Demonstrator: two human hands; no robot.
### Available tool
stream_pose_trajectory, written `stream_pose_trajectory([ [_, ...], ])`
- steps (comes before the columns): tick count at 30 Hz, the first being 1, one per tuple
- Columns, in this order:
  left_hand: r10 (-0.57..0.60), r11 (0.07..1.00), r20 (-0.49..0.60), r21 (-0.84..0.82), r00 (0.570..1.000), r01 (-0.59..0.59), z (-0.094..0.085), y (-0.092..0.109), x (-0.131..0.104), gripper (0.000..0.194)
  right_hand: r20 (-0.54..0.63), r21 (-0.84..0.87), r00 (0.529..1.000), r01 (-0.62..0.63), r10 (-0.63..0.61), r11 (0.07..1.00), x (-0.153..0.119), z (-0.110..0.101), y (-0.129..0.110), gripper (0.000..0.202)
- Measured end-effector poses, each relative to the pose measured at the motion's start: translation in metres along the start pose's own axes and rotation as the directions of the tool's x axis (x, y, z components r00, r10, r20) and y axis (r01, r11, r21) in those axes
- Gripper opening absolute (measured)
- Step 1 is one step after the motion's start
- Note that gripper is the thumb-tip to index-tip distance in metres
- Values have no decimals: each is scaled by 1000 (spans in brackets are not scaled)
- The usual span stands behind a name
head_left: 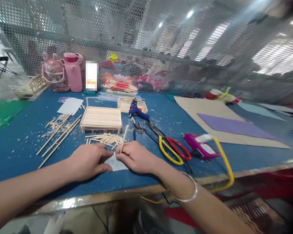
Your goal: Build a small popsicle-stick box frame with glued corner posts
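My right hand (136,156) pinches a thin wooden stick (124,139), which stands up at a slant with its lower end hidden in the fingers. Under the fingertips lies a small whitish sheet (118,163). My left hand (89,162) rests at the sheet's left side, thumb and fingers apart, with nothing seen in it. Just beyond the hands is a pile of short cut sticks (107,139). Behind that pile stands a small bed-like frame made of wooden sticks (101,117).
Right of my hands lie pliers (139,127), red-and-yellow-handled scissors (171,152), a blue glue gun (138,111) and a purple device (201,147). Long sticks (61,136) lie left. Pink bottles (73,73) stand before the mesh panel (127,32); beige and purple sheets (234,125) lie right.
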State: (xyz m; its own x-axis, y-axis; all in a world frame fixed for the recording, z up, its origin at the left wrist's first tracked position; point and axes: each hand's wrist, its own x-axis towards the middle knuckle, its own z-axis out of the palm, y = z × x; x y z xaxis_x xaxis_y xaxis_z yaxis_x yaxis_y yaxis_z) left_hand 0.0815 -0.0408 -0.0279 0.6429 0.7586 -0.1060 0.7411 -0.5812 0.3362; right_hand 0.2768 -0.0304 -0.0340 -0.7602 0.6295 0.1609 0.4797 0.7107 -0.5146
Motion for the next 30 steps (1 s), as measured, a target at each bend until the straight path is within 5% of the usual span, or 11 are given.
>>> stream_pose_trajectory([
  [30, -4, 1000, 11, -10, 1000, 4, -2, 1, 0, 33, 64, -13, 982, 181, -180, 983, -6, -7, 5, 19],
])
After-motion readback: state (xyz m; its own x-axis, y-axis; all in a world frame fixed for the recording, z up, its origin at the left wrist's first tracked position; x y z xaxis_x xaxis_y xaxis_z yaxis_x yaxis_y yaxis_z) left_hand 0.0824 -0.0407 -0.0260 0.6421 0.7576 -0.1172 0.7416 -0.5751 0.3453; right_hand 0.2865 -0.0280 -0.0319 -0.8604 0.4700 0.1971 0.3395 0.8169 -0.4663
